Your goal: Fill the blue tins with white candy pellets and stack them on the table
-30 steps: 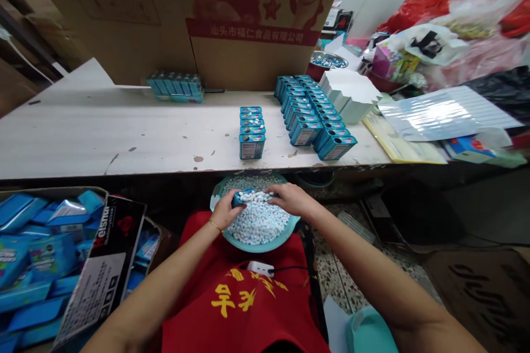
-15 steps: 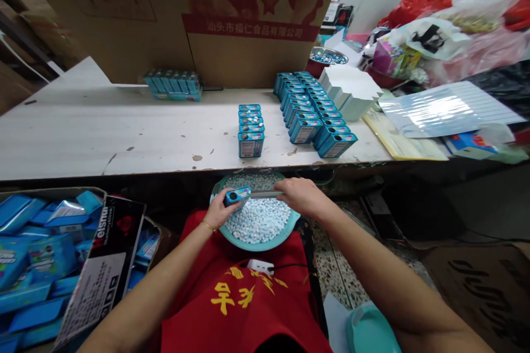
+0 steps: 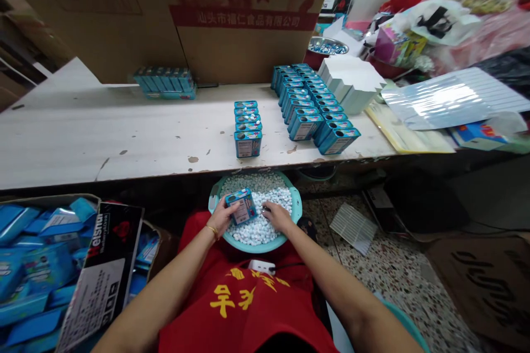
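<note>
My left hand [image 3: 221, 217] grips a blue tin [image 3: 242, 207] by its left side, over a teal basin [image 3: 296, 204] on my lap. The tin's labelled face shows. Small white and pale blue candies [image 3: 256, 230] fill the basin. My right hand [image 3: 276, 215] is at the candies, right of the tin, with its fingers curled around a small dark thing I cannot make out. Beyond the basin, on the white table [image 3: 165, 138], a short row of blue tins [image 3: 248, 144] stands with a few candies on top.
Two long rows of tins [image 3: 306, 125] stand further right, beside stacked white card [image 3: 351, 80]. More tins [image 3: 165, 81] are at the back left by a large carton [image 3: 244, 49]. A box of blue packs [image 3: 41, 265] is at the lower left.
My right hand has moved down and left into the basin, and the pale flat tool it held over the candies no longer shows. The left hand's tin now shows its labelled face.
</note>
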{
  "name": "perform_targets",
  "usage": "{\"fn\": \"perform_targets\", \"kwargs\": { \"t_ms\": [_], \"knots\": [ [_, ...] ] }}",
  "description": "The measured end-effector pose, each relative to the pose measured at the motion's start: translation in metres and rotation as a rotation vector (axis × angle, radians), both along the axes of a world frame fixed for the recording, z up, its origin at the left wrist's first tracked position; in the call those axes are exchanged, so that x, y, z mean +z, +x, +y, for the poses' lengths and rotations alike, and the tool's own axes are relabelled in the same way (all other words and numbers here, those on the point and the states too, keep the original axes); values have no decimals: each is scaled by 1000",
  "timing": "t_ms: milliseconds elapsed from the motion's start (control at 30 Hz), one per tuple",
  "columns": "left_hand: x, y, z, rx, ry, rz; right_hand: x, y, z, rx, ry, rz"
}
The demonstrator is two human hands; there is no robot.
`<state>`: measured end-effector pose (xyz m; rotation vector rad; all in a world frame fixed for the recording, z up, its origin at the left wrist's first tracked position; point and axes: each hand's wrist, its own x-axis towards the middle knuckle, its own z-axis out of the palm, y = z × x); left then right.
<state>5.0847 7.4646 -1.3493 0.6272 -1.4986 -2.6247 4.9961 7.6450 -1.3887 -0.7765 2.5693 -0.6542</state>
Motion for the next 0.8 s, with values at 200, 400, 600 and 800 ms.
{"fn": "perform_targets", "kwargs": {
  "t_ms": [200, 400, 600, 800],
  "knots": [
    [10, 23, -38, 51, -576, 123, 33, -15, 31, 31, -216, -91],
    [9, 14, -32, -14, -970, 164, 102, -18, 36, 165, -267, -11],
    [10, 1, -9, -87, -1147, 188, 162, -6, 13, 288, 134, 184],
    [7, 1, -6, -87, -1148, 224, 185, 9, -16, 371, 365, 353]
  ]
}}
